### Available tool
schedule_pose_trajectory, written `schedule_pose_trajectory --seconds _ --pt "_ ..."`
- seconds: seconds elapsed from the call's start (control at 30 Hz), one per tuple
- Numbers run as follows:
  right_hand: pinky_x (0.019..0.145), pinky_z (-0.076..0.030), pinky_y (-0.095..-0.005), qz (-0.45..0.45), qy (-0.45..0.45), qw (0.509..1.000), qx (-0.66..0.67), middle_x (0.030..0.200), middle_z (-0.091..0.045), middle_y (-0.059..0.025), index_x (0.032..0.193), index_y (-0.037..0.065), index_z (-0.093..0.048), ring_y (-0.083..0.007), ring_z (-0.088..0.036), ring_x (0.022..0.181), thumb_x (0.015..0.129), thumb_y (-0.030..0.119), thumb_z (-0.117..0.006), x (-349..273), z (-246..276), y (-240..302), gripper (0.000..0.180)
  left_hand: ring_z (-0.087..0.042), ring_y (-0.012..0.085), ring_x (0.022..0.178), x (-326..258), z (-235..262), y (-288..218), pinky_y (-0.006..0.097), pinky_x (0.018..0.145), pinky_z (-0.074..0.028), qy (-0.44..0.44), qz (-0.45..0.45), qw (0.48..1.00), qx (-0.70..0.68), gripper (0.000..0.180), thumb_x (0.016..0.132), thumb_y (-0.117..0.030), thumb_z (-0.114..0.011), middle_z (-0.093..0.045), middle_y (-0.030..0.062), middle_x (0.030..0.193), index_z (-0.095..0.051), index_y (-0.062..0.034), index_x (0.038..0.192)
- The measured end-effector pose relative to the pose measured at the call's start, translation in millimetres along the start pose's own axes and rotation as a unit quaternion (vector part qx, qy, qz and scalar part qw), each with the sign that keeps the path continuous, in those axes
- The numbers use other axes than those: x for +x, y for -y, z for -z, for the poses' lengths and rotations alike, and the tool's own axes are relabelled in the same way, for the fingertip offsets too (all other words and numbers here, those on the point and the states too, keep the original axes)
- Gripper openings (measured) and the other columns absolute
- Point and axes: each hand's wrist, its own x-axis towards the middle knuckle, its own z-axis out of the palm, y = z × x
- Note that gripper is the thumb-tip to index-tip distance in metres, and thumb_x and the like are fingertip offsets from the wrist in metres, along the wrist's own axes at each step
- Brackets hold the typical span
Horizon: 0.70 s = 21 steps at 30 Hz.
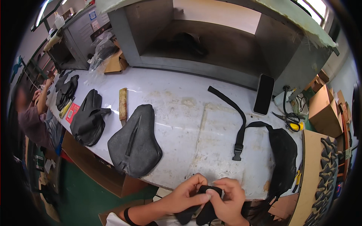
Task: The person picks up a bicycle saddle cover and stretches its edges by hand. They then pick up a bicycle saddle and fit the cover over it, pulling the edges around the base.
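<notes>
Pinching black piece (206, 214): left hand (189, 194), right hand (229, 199) | by table (181, 150) edge | room ahead between saddle-shaped pad (145, 150) and strap (240, 113)

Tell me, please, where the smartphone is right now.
In the head view, the smartphone is right of centre, by the grey cabinet at the back of the table, just left of and beyond the scissors.

Glare on tabletop (177, 139), dim cabinet (226, 41), bent edges
</notes>
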Motion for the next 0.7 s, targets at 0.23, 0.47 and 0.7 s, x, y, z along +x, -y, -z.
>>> schedule_pose_trajectory --seconds 0.23,0.47,0.7 --pt "0.058 -0.042 -0.0247 -0.023 -0.013 0.996 0.085 0.069 -0.057 -0.0057 0.090 -0.001 -0.051 -0.0106 -0.052 0.061 0.096 0.026 -0.055 -0.8 7.8 -13.3 0.028 -0.050 0.0035 0.071 -2.6 6.4 -19.8 0.021 0.062 -0.042 -0.003 0.079 0.995 -0.066 0.021 0.098 -0.019 -0.057 -0.057 -0.0017 0.085 -0.056 -0.0023 0.109" --pt "0.052 -0.037 -0.0236 -0.040 0.118 0.989 -0.085 0.060 -0.047 0.0029 0.071 0.002 -0.055 -0.0061 -0.044 0.059 0.093 0.016 -0.063 -0.5 9.8 6.0 0.028 -0.050 0.0022 0.073 1.4 11.4 -18.8 0.020 0.063 -0.042 0.001 0.088 0.996 -0.035 0.024 0.097 -0.023 -0.058 -0.059 -0.0020 0.083 -0.061 -0.0005 0.102" --pt "0.053 -0.050 -0.0299 -0.130 0.047 0.981 0.140 0.068 -0.063 -0.0140 0.074 0.002 -0.050 -0.0179 -0.061 0.057 0.096 0.025 -0.057 -7.9 5.9 -36.7 0.032 -0.053 0.0027 0.067 5.1 12.1 -28.0 0.018 0.059 -0.042 0.013 0.153 0.982 -0.106 0.027 0.097 -0.027 -0.058 -0.064 -0.0005 0.078 -0.062 0.0001 0.096"
